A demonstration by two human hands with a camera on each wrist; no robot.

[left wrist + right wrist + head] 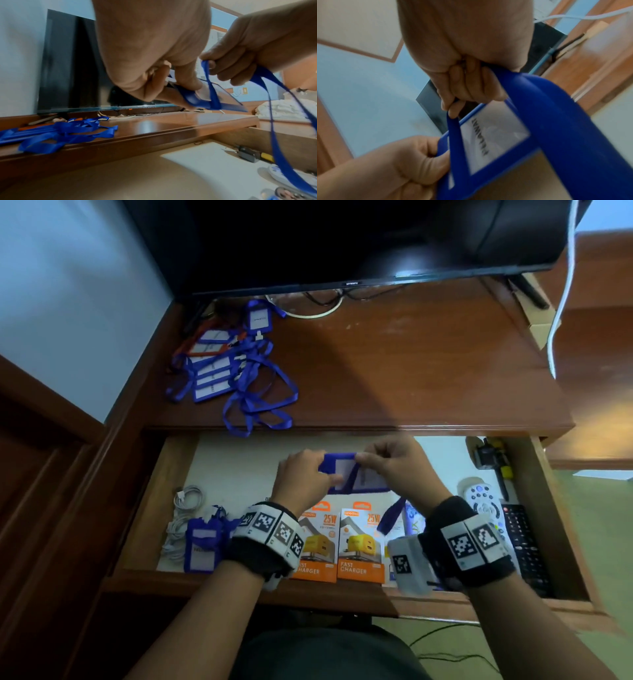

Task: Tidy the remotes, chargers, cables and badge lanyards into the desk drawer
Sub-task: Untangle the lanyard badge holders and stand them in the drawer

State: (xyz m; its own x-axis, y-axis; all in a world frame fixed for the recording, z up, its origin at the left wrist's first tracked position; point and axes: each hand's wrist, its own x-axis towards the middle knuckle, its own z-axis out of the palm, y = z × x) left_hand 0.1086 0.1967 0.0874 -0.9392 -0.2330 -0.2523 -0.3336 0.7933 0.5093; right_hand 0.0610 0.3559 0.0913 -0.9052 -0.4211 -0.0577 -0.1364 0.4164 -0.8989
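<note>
Over the open drawer (150, 501), both hands hold a blue badge holder (356, 474) (199, 100) (494, 138). My left hand (305, 474) (171, 86) pinches the holder's left end. My right hand (394, 463) (464, 94) pinches its blue lanyard strap (208, 81) (453, 129), which loops across the holder and hangs down at the right (390, 517). In the drawer lie another wrapped blue badge (202, 542), white cables (181, 515), two orange charger boxes (339, 546) and remotes (483, 501). Several more badge lanyards (233, 371) (60, 129) lie piled on the desk's left.
A dark TV (342, 237) stands at the back of the wooden desk top (411, 354), with cables (308, 306) under it. A black adapter and a yellow-handled tool (493, 457) lie in the drawer's right back corner. A white cable (561, 302) hangs at the right.
</note>
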